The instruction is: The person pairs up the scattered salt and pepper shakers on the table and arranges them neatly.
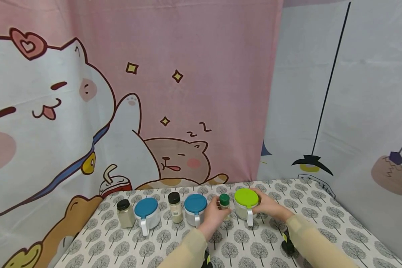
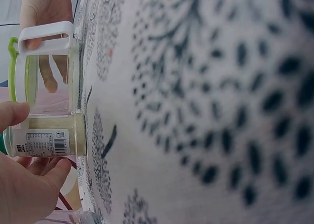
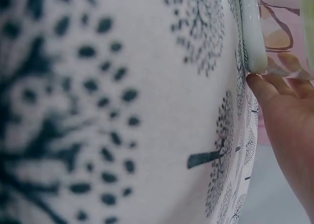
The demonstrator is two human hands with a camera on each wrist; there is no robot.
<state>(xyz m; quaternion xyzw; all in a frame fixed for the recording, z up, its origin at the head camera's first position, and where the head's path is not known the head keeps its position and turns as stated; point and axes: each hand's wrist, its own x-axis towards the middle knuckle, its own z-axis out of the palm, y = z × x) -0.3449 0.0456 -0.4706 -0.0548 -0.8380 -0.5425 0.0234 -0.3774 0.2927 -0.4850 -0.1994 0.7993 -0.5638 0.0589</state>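
Note:
In the head view my left hand (image 1: 213, 219) grips a spice bottle (image 1: 225, 200) with a green cap. The left wrist view shows the labelled bottle (image 2: 49, 141) upright on the cloth, thumb on one side and fingers on the other. Close to its right is a clear seasoning jar (image 1: 246, 198) with a lime-green lid and a white handle. My right hand (image 1: 267, 205) holds this jar from its right side, fingers reaching round behind the clear wall. In the right wrist view the jar's base (image 3: 254, 42) appears at table level beside the fingers.
Left of my hands stand a blue-lidded jar (image 1: 195, 204), a black-capped spice bottle (image 1: 175, 208), another blue-lidded jar (image 1: 146, 208) and a square black-capped bottle (image 1: 124, 214). They form a row on the tree-print tablecloth (image 1: 241, 238). A cartoon curtain (image 1: 214, 93) hangs behind.

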